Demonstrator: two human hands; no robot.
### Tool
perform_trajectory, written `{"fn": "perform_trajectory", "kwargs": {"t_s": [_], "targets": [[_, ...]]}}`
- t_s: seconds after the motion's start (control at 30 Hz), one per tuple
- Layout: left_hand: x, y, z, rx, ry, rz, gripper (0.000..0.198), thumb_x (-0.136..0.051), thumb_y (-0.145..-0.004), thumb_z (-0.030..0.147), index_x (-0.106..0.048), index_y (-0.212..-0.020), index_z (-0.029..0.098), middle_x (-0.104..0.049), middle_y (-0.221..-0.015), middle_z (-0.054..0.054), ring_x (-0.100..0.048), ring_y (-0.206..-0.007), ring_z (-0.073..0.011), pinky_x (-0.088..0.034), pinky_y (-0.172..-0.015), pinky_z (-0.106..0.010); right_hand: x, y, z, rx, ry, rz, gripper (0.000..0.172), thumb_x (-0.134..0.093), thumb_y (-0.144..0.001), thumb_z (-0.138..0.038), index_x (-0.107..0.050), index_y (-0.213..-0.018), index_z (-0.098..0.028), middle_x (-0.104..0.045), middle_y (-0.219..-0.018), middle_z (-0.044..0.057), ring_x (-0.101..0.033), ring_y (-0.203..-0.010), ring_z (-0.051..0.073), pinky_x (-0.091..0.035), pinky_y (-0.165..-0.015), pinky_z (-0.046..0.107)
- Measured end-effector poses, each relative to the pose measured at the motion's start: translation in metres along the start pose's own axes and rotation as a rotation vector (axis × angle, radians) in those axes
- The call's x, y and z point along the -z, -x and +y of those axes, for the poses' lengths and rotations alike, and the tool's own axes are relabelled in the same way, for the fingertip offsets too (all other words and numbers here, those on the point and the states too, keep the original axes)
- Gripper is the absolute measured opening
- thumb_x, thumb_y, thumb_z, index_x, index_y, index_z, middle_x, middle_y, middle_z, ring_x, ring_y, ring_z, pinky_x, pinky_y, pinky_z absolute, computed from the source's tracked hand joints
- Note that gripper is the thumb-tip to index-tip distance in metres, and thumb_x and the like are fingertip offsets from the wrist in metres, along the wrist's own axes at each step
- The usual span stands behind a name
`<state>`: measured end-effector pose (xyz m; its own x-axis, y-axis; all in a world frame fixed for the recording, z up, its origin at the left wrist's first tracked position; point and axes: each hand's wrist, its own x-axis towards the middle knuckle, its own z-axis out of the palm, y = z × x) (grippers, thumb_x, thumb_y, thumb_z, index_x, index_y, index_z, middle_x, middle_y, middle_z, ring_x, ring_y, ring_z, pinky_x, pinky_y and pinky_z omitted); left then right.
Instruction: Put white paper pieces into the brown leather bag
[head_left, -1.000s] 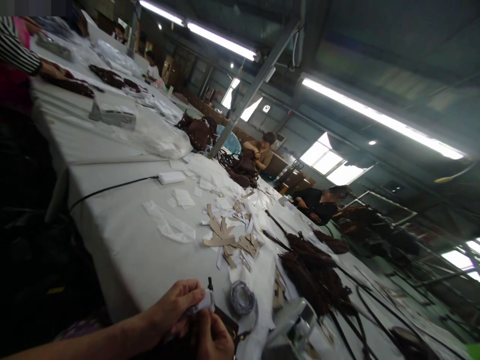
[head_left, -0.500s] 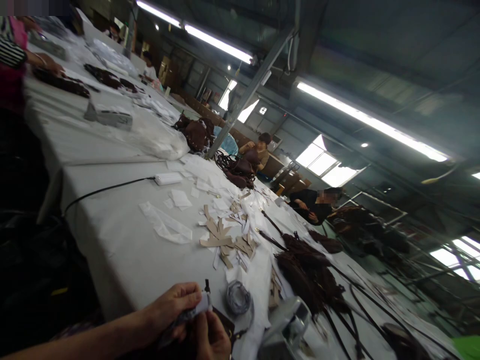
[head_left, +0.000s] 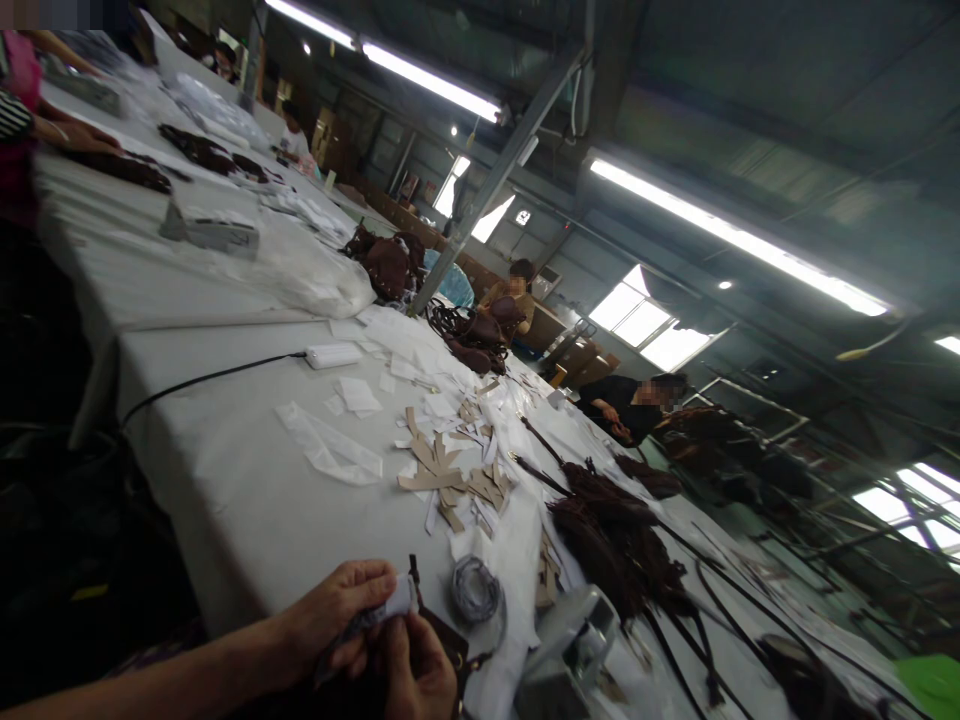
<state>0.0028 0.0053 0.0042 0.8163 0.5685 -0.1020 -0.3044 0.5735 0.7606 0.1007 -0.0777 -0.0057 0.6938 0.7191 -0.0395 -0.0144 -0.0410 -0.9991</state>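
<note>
The left hand (head_left: 337,612) pinches a small white paper wrap (head_left: 396,600) between thumb and fingers, closed around it. The right hand (head_left: 412,672), just below, is curled with its thumb against the same wrap, over a dark brown leather piece (head_left: 442,640). Just beyond the hands lies a grey tape roll (head_left: 475,592) on the white-covered table (head_left: 247,500).

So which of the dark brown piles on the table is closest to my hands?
The strap heap right of the cardboard pieces; other piles lie farther up the table.
</note>
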Motion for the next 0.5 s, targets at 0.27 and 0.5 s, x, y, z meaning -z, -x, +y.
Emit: {"fn": "perform_trajectory", "kwargs": {"t_s": [0.27,0.5], "targets": [[-0.002,0.006,0.005,-0.003,-0.038,-0.087,0.038,-0.053,-0.088,0.05,-0.06,-0.088,0.012,-0.061,-0.053,0.0,-0.042,-0.027,-0.0046,-0.022,-0.025,-0.013,0.002,0.006,0.008,-0.03,-0.026,0.06,0.045,-0.075,-0.064,-0.057,-0.067,-0.075,-0.014,-0.058,-0.051,-0.002,-0.049,-0.047,0.011,-0.043,-0.048,0.022],[-0.001,0.01,0.01,0.02,-0.042,-0.136,0.038,-0.054,-0.089,0.049,-0.061,-0.09,0.011,-0.063,-0.053,-0.002,-0.043,-0.026,-0.0054,-0.026,-0.025,-0.013,-0.003,0.014,0.006,-0.009,-0.105,0.025,0.041,-0.074,-0.067,-0.056,-0.058,-0.07,-0.018,-0.056,-0.049,-0.004,-0.044,-0.041,0.008,-0.035,-0.041,0.018]]}}
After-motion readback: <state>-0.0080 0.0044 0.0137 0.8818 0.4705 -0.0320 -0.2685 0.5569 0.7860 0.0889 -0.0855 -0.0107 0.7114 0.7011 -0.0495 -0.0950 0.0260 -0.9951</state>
